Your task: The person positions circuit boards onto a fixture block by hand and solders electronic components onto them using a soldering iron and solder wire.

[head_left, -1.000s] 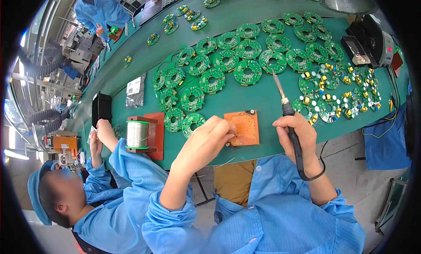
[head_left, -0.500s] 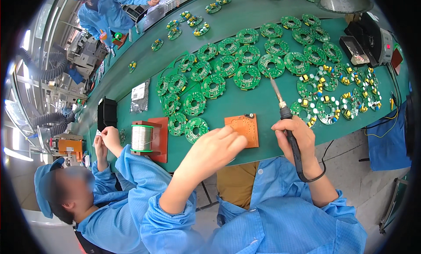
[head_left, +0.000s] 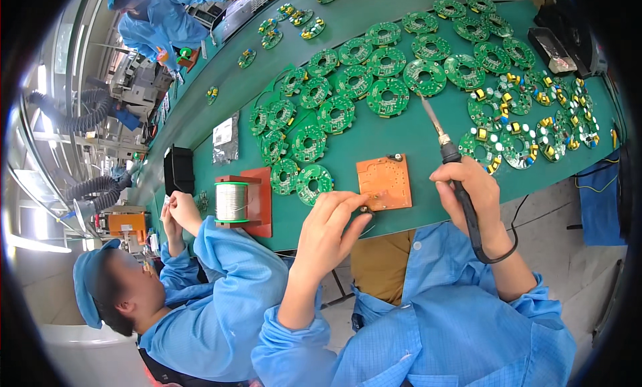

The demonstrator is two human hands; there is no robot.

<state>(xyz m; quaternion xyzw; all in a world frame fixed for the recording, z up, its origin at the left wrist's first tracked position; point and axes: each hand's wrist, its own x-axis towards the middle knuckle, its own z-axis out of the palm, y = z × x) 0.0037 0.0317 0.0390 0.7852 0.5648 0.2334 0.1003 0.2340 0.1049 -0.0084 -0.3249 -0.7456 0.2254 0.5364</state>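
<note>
Your right hand (head_left: 471, 190) has its fingers closed around the dark handle of a soldering iron (head_left: 449, 150), whose tip points away from you toward the rows of round green circuit boards (head_left: 388, 98). Your left hand (head_left: 329, 230) is at the lower left corner of an orange block (head_left: 388, 178), thumb and forefinger bent around a small dark knob (head_left: 366, 210); you cannot tell from here whether they pinch it. The block lies on the green table (head_left: 348, 163) near its front edge, between your two hands. To your left, a spool of wire (head_left: 231, 202) sits in a reddish stand (head_left: 262, 212). Beyond your right hand lie boards with yellow and white parts (head_left: 518, 146). A co-worker (head_left: 214, 300) sits at your left, both hands raised near a black bin (head_left: 179, 170).
</note>
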